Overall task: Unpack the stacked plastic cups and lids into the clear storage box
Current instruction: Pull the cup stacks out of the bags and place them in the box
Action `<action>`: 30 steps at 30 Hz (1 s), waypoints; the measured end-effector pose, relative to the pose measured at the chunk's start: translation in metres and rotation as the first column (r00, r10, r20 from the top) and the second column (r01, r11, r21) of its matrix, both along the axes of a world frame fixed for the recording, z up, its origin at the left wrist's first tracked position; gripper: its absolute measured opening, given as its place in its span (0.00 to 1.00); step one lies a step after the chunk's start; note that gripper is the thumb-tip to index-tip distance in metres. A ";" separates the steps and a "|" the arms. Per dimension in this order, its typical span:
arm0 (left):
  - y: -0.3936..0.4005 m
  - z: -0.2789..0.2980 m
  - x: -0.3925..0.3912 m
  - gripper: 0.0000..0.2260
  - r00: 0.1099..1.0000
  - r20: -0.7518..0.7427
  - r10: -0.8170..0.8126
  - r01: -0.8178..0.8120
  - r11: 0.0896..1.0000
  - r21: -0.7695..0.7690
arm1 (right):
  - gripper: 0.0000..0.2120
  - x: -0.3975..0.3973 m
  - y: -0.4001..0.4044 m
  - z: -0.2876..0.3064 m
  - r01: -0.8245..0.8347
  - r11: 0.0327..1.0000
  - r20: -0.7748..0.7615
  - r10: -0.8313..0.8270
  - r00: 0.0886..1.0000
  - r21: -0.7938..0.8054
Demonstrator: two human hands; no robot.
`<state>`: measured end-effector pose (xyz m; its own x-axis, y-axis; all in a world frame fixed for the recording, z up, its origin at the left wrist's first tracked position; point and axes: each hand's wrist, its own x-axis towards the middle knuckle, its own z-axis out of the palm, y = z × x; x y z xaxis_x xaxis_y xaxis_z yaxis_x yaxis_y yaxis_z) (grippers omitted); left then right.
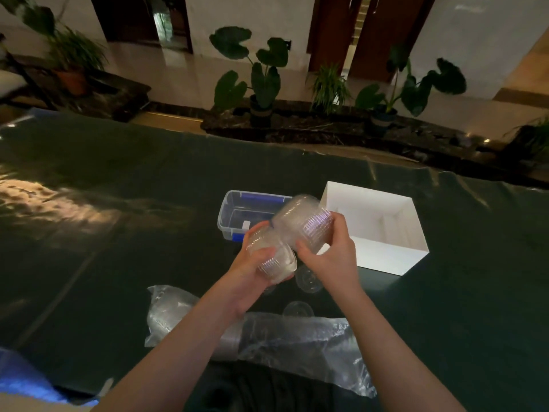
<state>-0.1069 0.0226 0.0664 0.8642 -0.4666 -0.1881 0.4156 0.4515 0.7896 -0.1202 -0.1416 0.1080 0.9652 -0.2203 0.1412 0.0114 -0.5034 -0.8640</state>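
My left hand [248, 270] grips a short stack of clear dome lids [271, 257], held above the dark table. My right hand [332, 254] grips a second, longer stack of clear lids [303, 221], tilted up toward the far left. The two stacks touch near their ends. Behind them stands the clear storage box [234, 208] with blue clips, open and looking empty. Two single clear lids [309, 281] [298, 310] lie on the table below my hands. A plastic sleeve with stacked cups [169, 316] lies across the near table.
An open white cardboard box [380, 248] stands right of the storage box. Crumpled clear wrapping [326, 352] spreads toward the near right. A blue object [20, 379] sits at the near left corner. Potted plants [261, 84] line the floor beyond the table's far edge.
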 end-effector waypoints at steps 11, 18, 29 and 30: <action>0.045 -0.001 0.054 0.38 0.988 -0.022 -0.152 0.146 0.975 -0.167 | 0.35 0.046 0.005 0.013 -0.037 0.500 -0.280 0.544 0.790 0.865; 0.052 -0.005 0.061 0.40 0.985 -0.001 -0.171 0.169 0.976 -0.139 | 0.33 0.055 0.020 0.010 -0.056 0.683 -0.368 0.459 0.809 0.728; 0.051 -0.003 0.050 0.49 0.983 -0.085 -0.166 0.149 0.973 -0.179 | 0.20 0.052 0.014 0.006 -0.095 0.621 -0.319 0.522 0.791 0.778; 0.050 -0.002 0.050 0.50 0.983 -0.097 -0.155 0.136 0.975 -0.178 | 0.16 0.050 0.014 0.006 -0.099 0.619 -0.319 0.527 0.787 0.779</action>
<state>-0.0572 0.0728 0.0640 0.7634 -0.6188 -0.1853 0.5664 0.5035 0.6525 -0.0698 -0.1274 0.1143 0.8676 0.2905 -0.4037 -0.4671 0.1974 -0.8619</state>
